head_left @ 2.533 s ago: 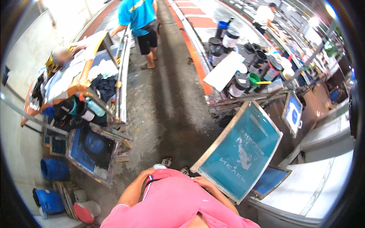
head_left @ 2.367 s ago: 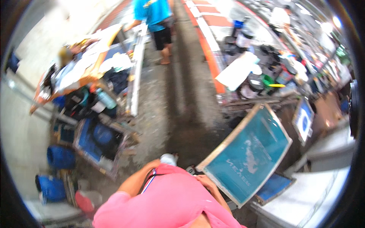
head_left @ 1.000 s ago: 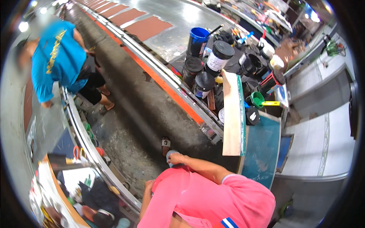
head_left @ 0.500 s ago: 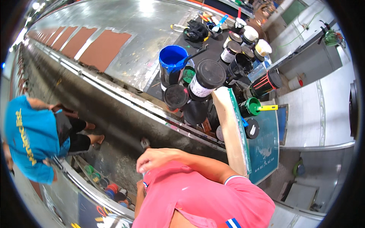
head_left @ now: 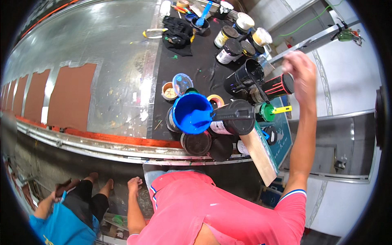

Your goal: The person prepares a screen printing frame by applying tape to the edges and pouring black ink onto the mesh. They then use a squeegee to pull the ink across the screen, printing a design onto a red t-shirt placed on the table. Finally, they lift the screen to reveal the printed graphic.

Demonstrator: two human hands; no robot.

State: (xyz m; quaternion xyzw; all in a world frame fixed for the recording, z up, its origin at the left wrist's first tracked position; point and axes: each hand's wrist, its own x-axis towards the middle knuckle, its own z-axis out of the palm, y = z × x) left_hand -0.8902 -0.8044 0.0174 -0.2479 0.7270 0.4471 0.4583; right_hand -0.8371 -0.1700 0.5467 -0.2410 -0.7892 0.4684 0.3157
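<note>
Right hand (head_left: 300, 77): right of the blue bucket (head_left: 183, 107), fingers partly curled, blurred; grip cannot be told. Left hand (head_left: 134, 185): near-left of the bucket, loosely open, apparently empty. Red-streaked jar (head_left: 277, 87): right of the bucket, apparently unlifted. Completed handling: none evident.

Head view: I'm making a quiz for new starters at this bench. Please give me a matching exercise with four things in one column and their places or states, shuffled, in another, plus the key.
Column one
1. left hand
2. green pot
3. right hand
4. blue pot

Column two
A. raised, toward the picture's right side
B. open, with a black handle sticking out
C. low in the picture, left of the pink shirt
D. open, with a yellow handle sticking out

Right pairs: 1-C, 2-D, 3-A, 4-B
</note>
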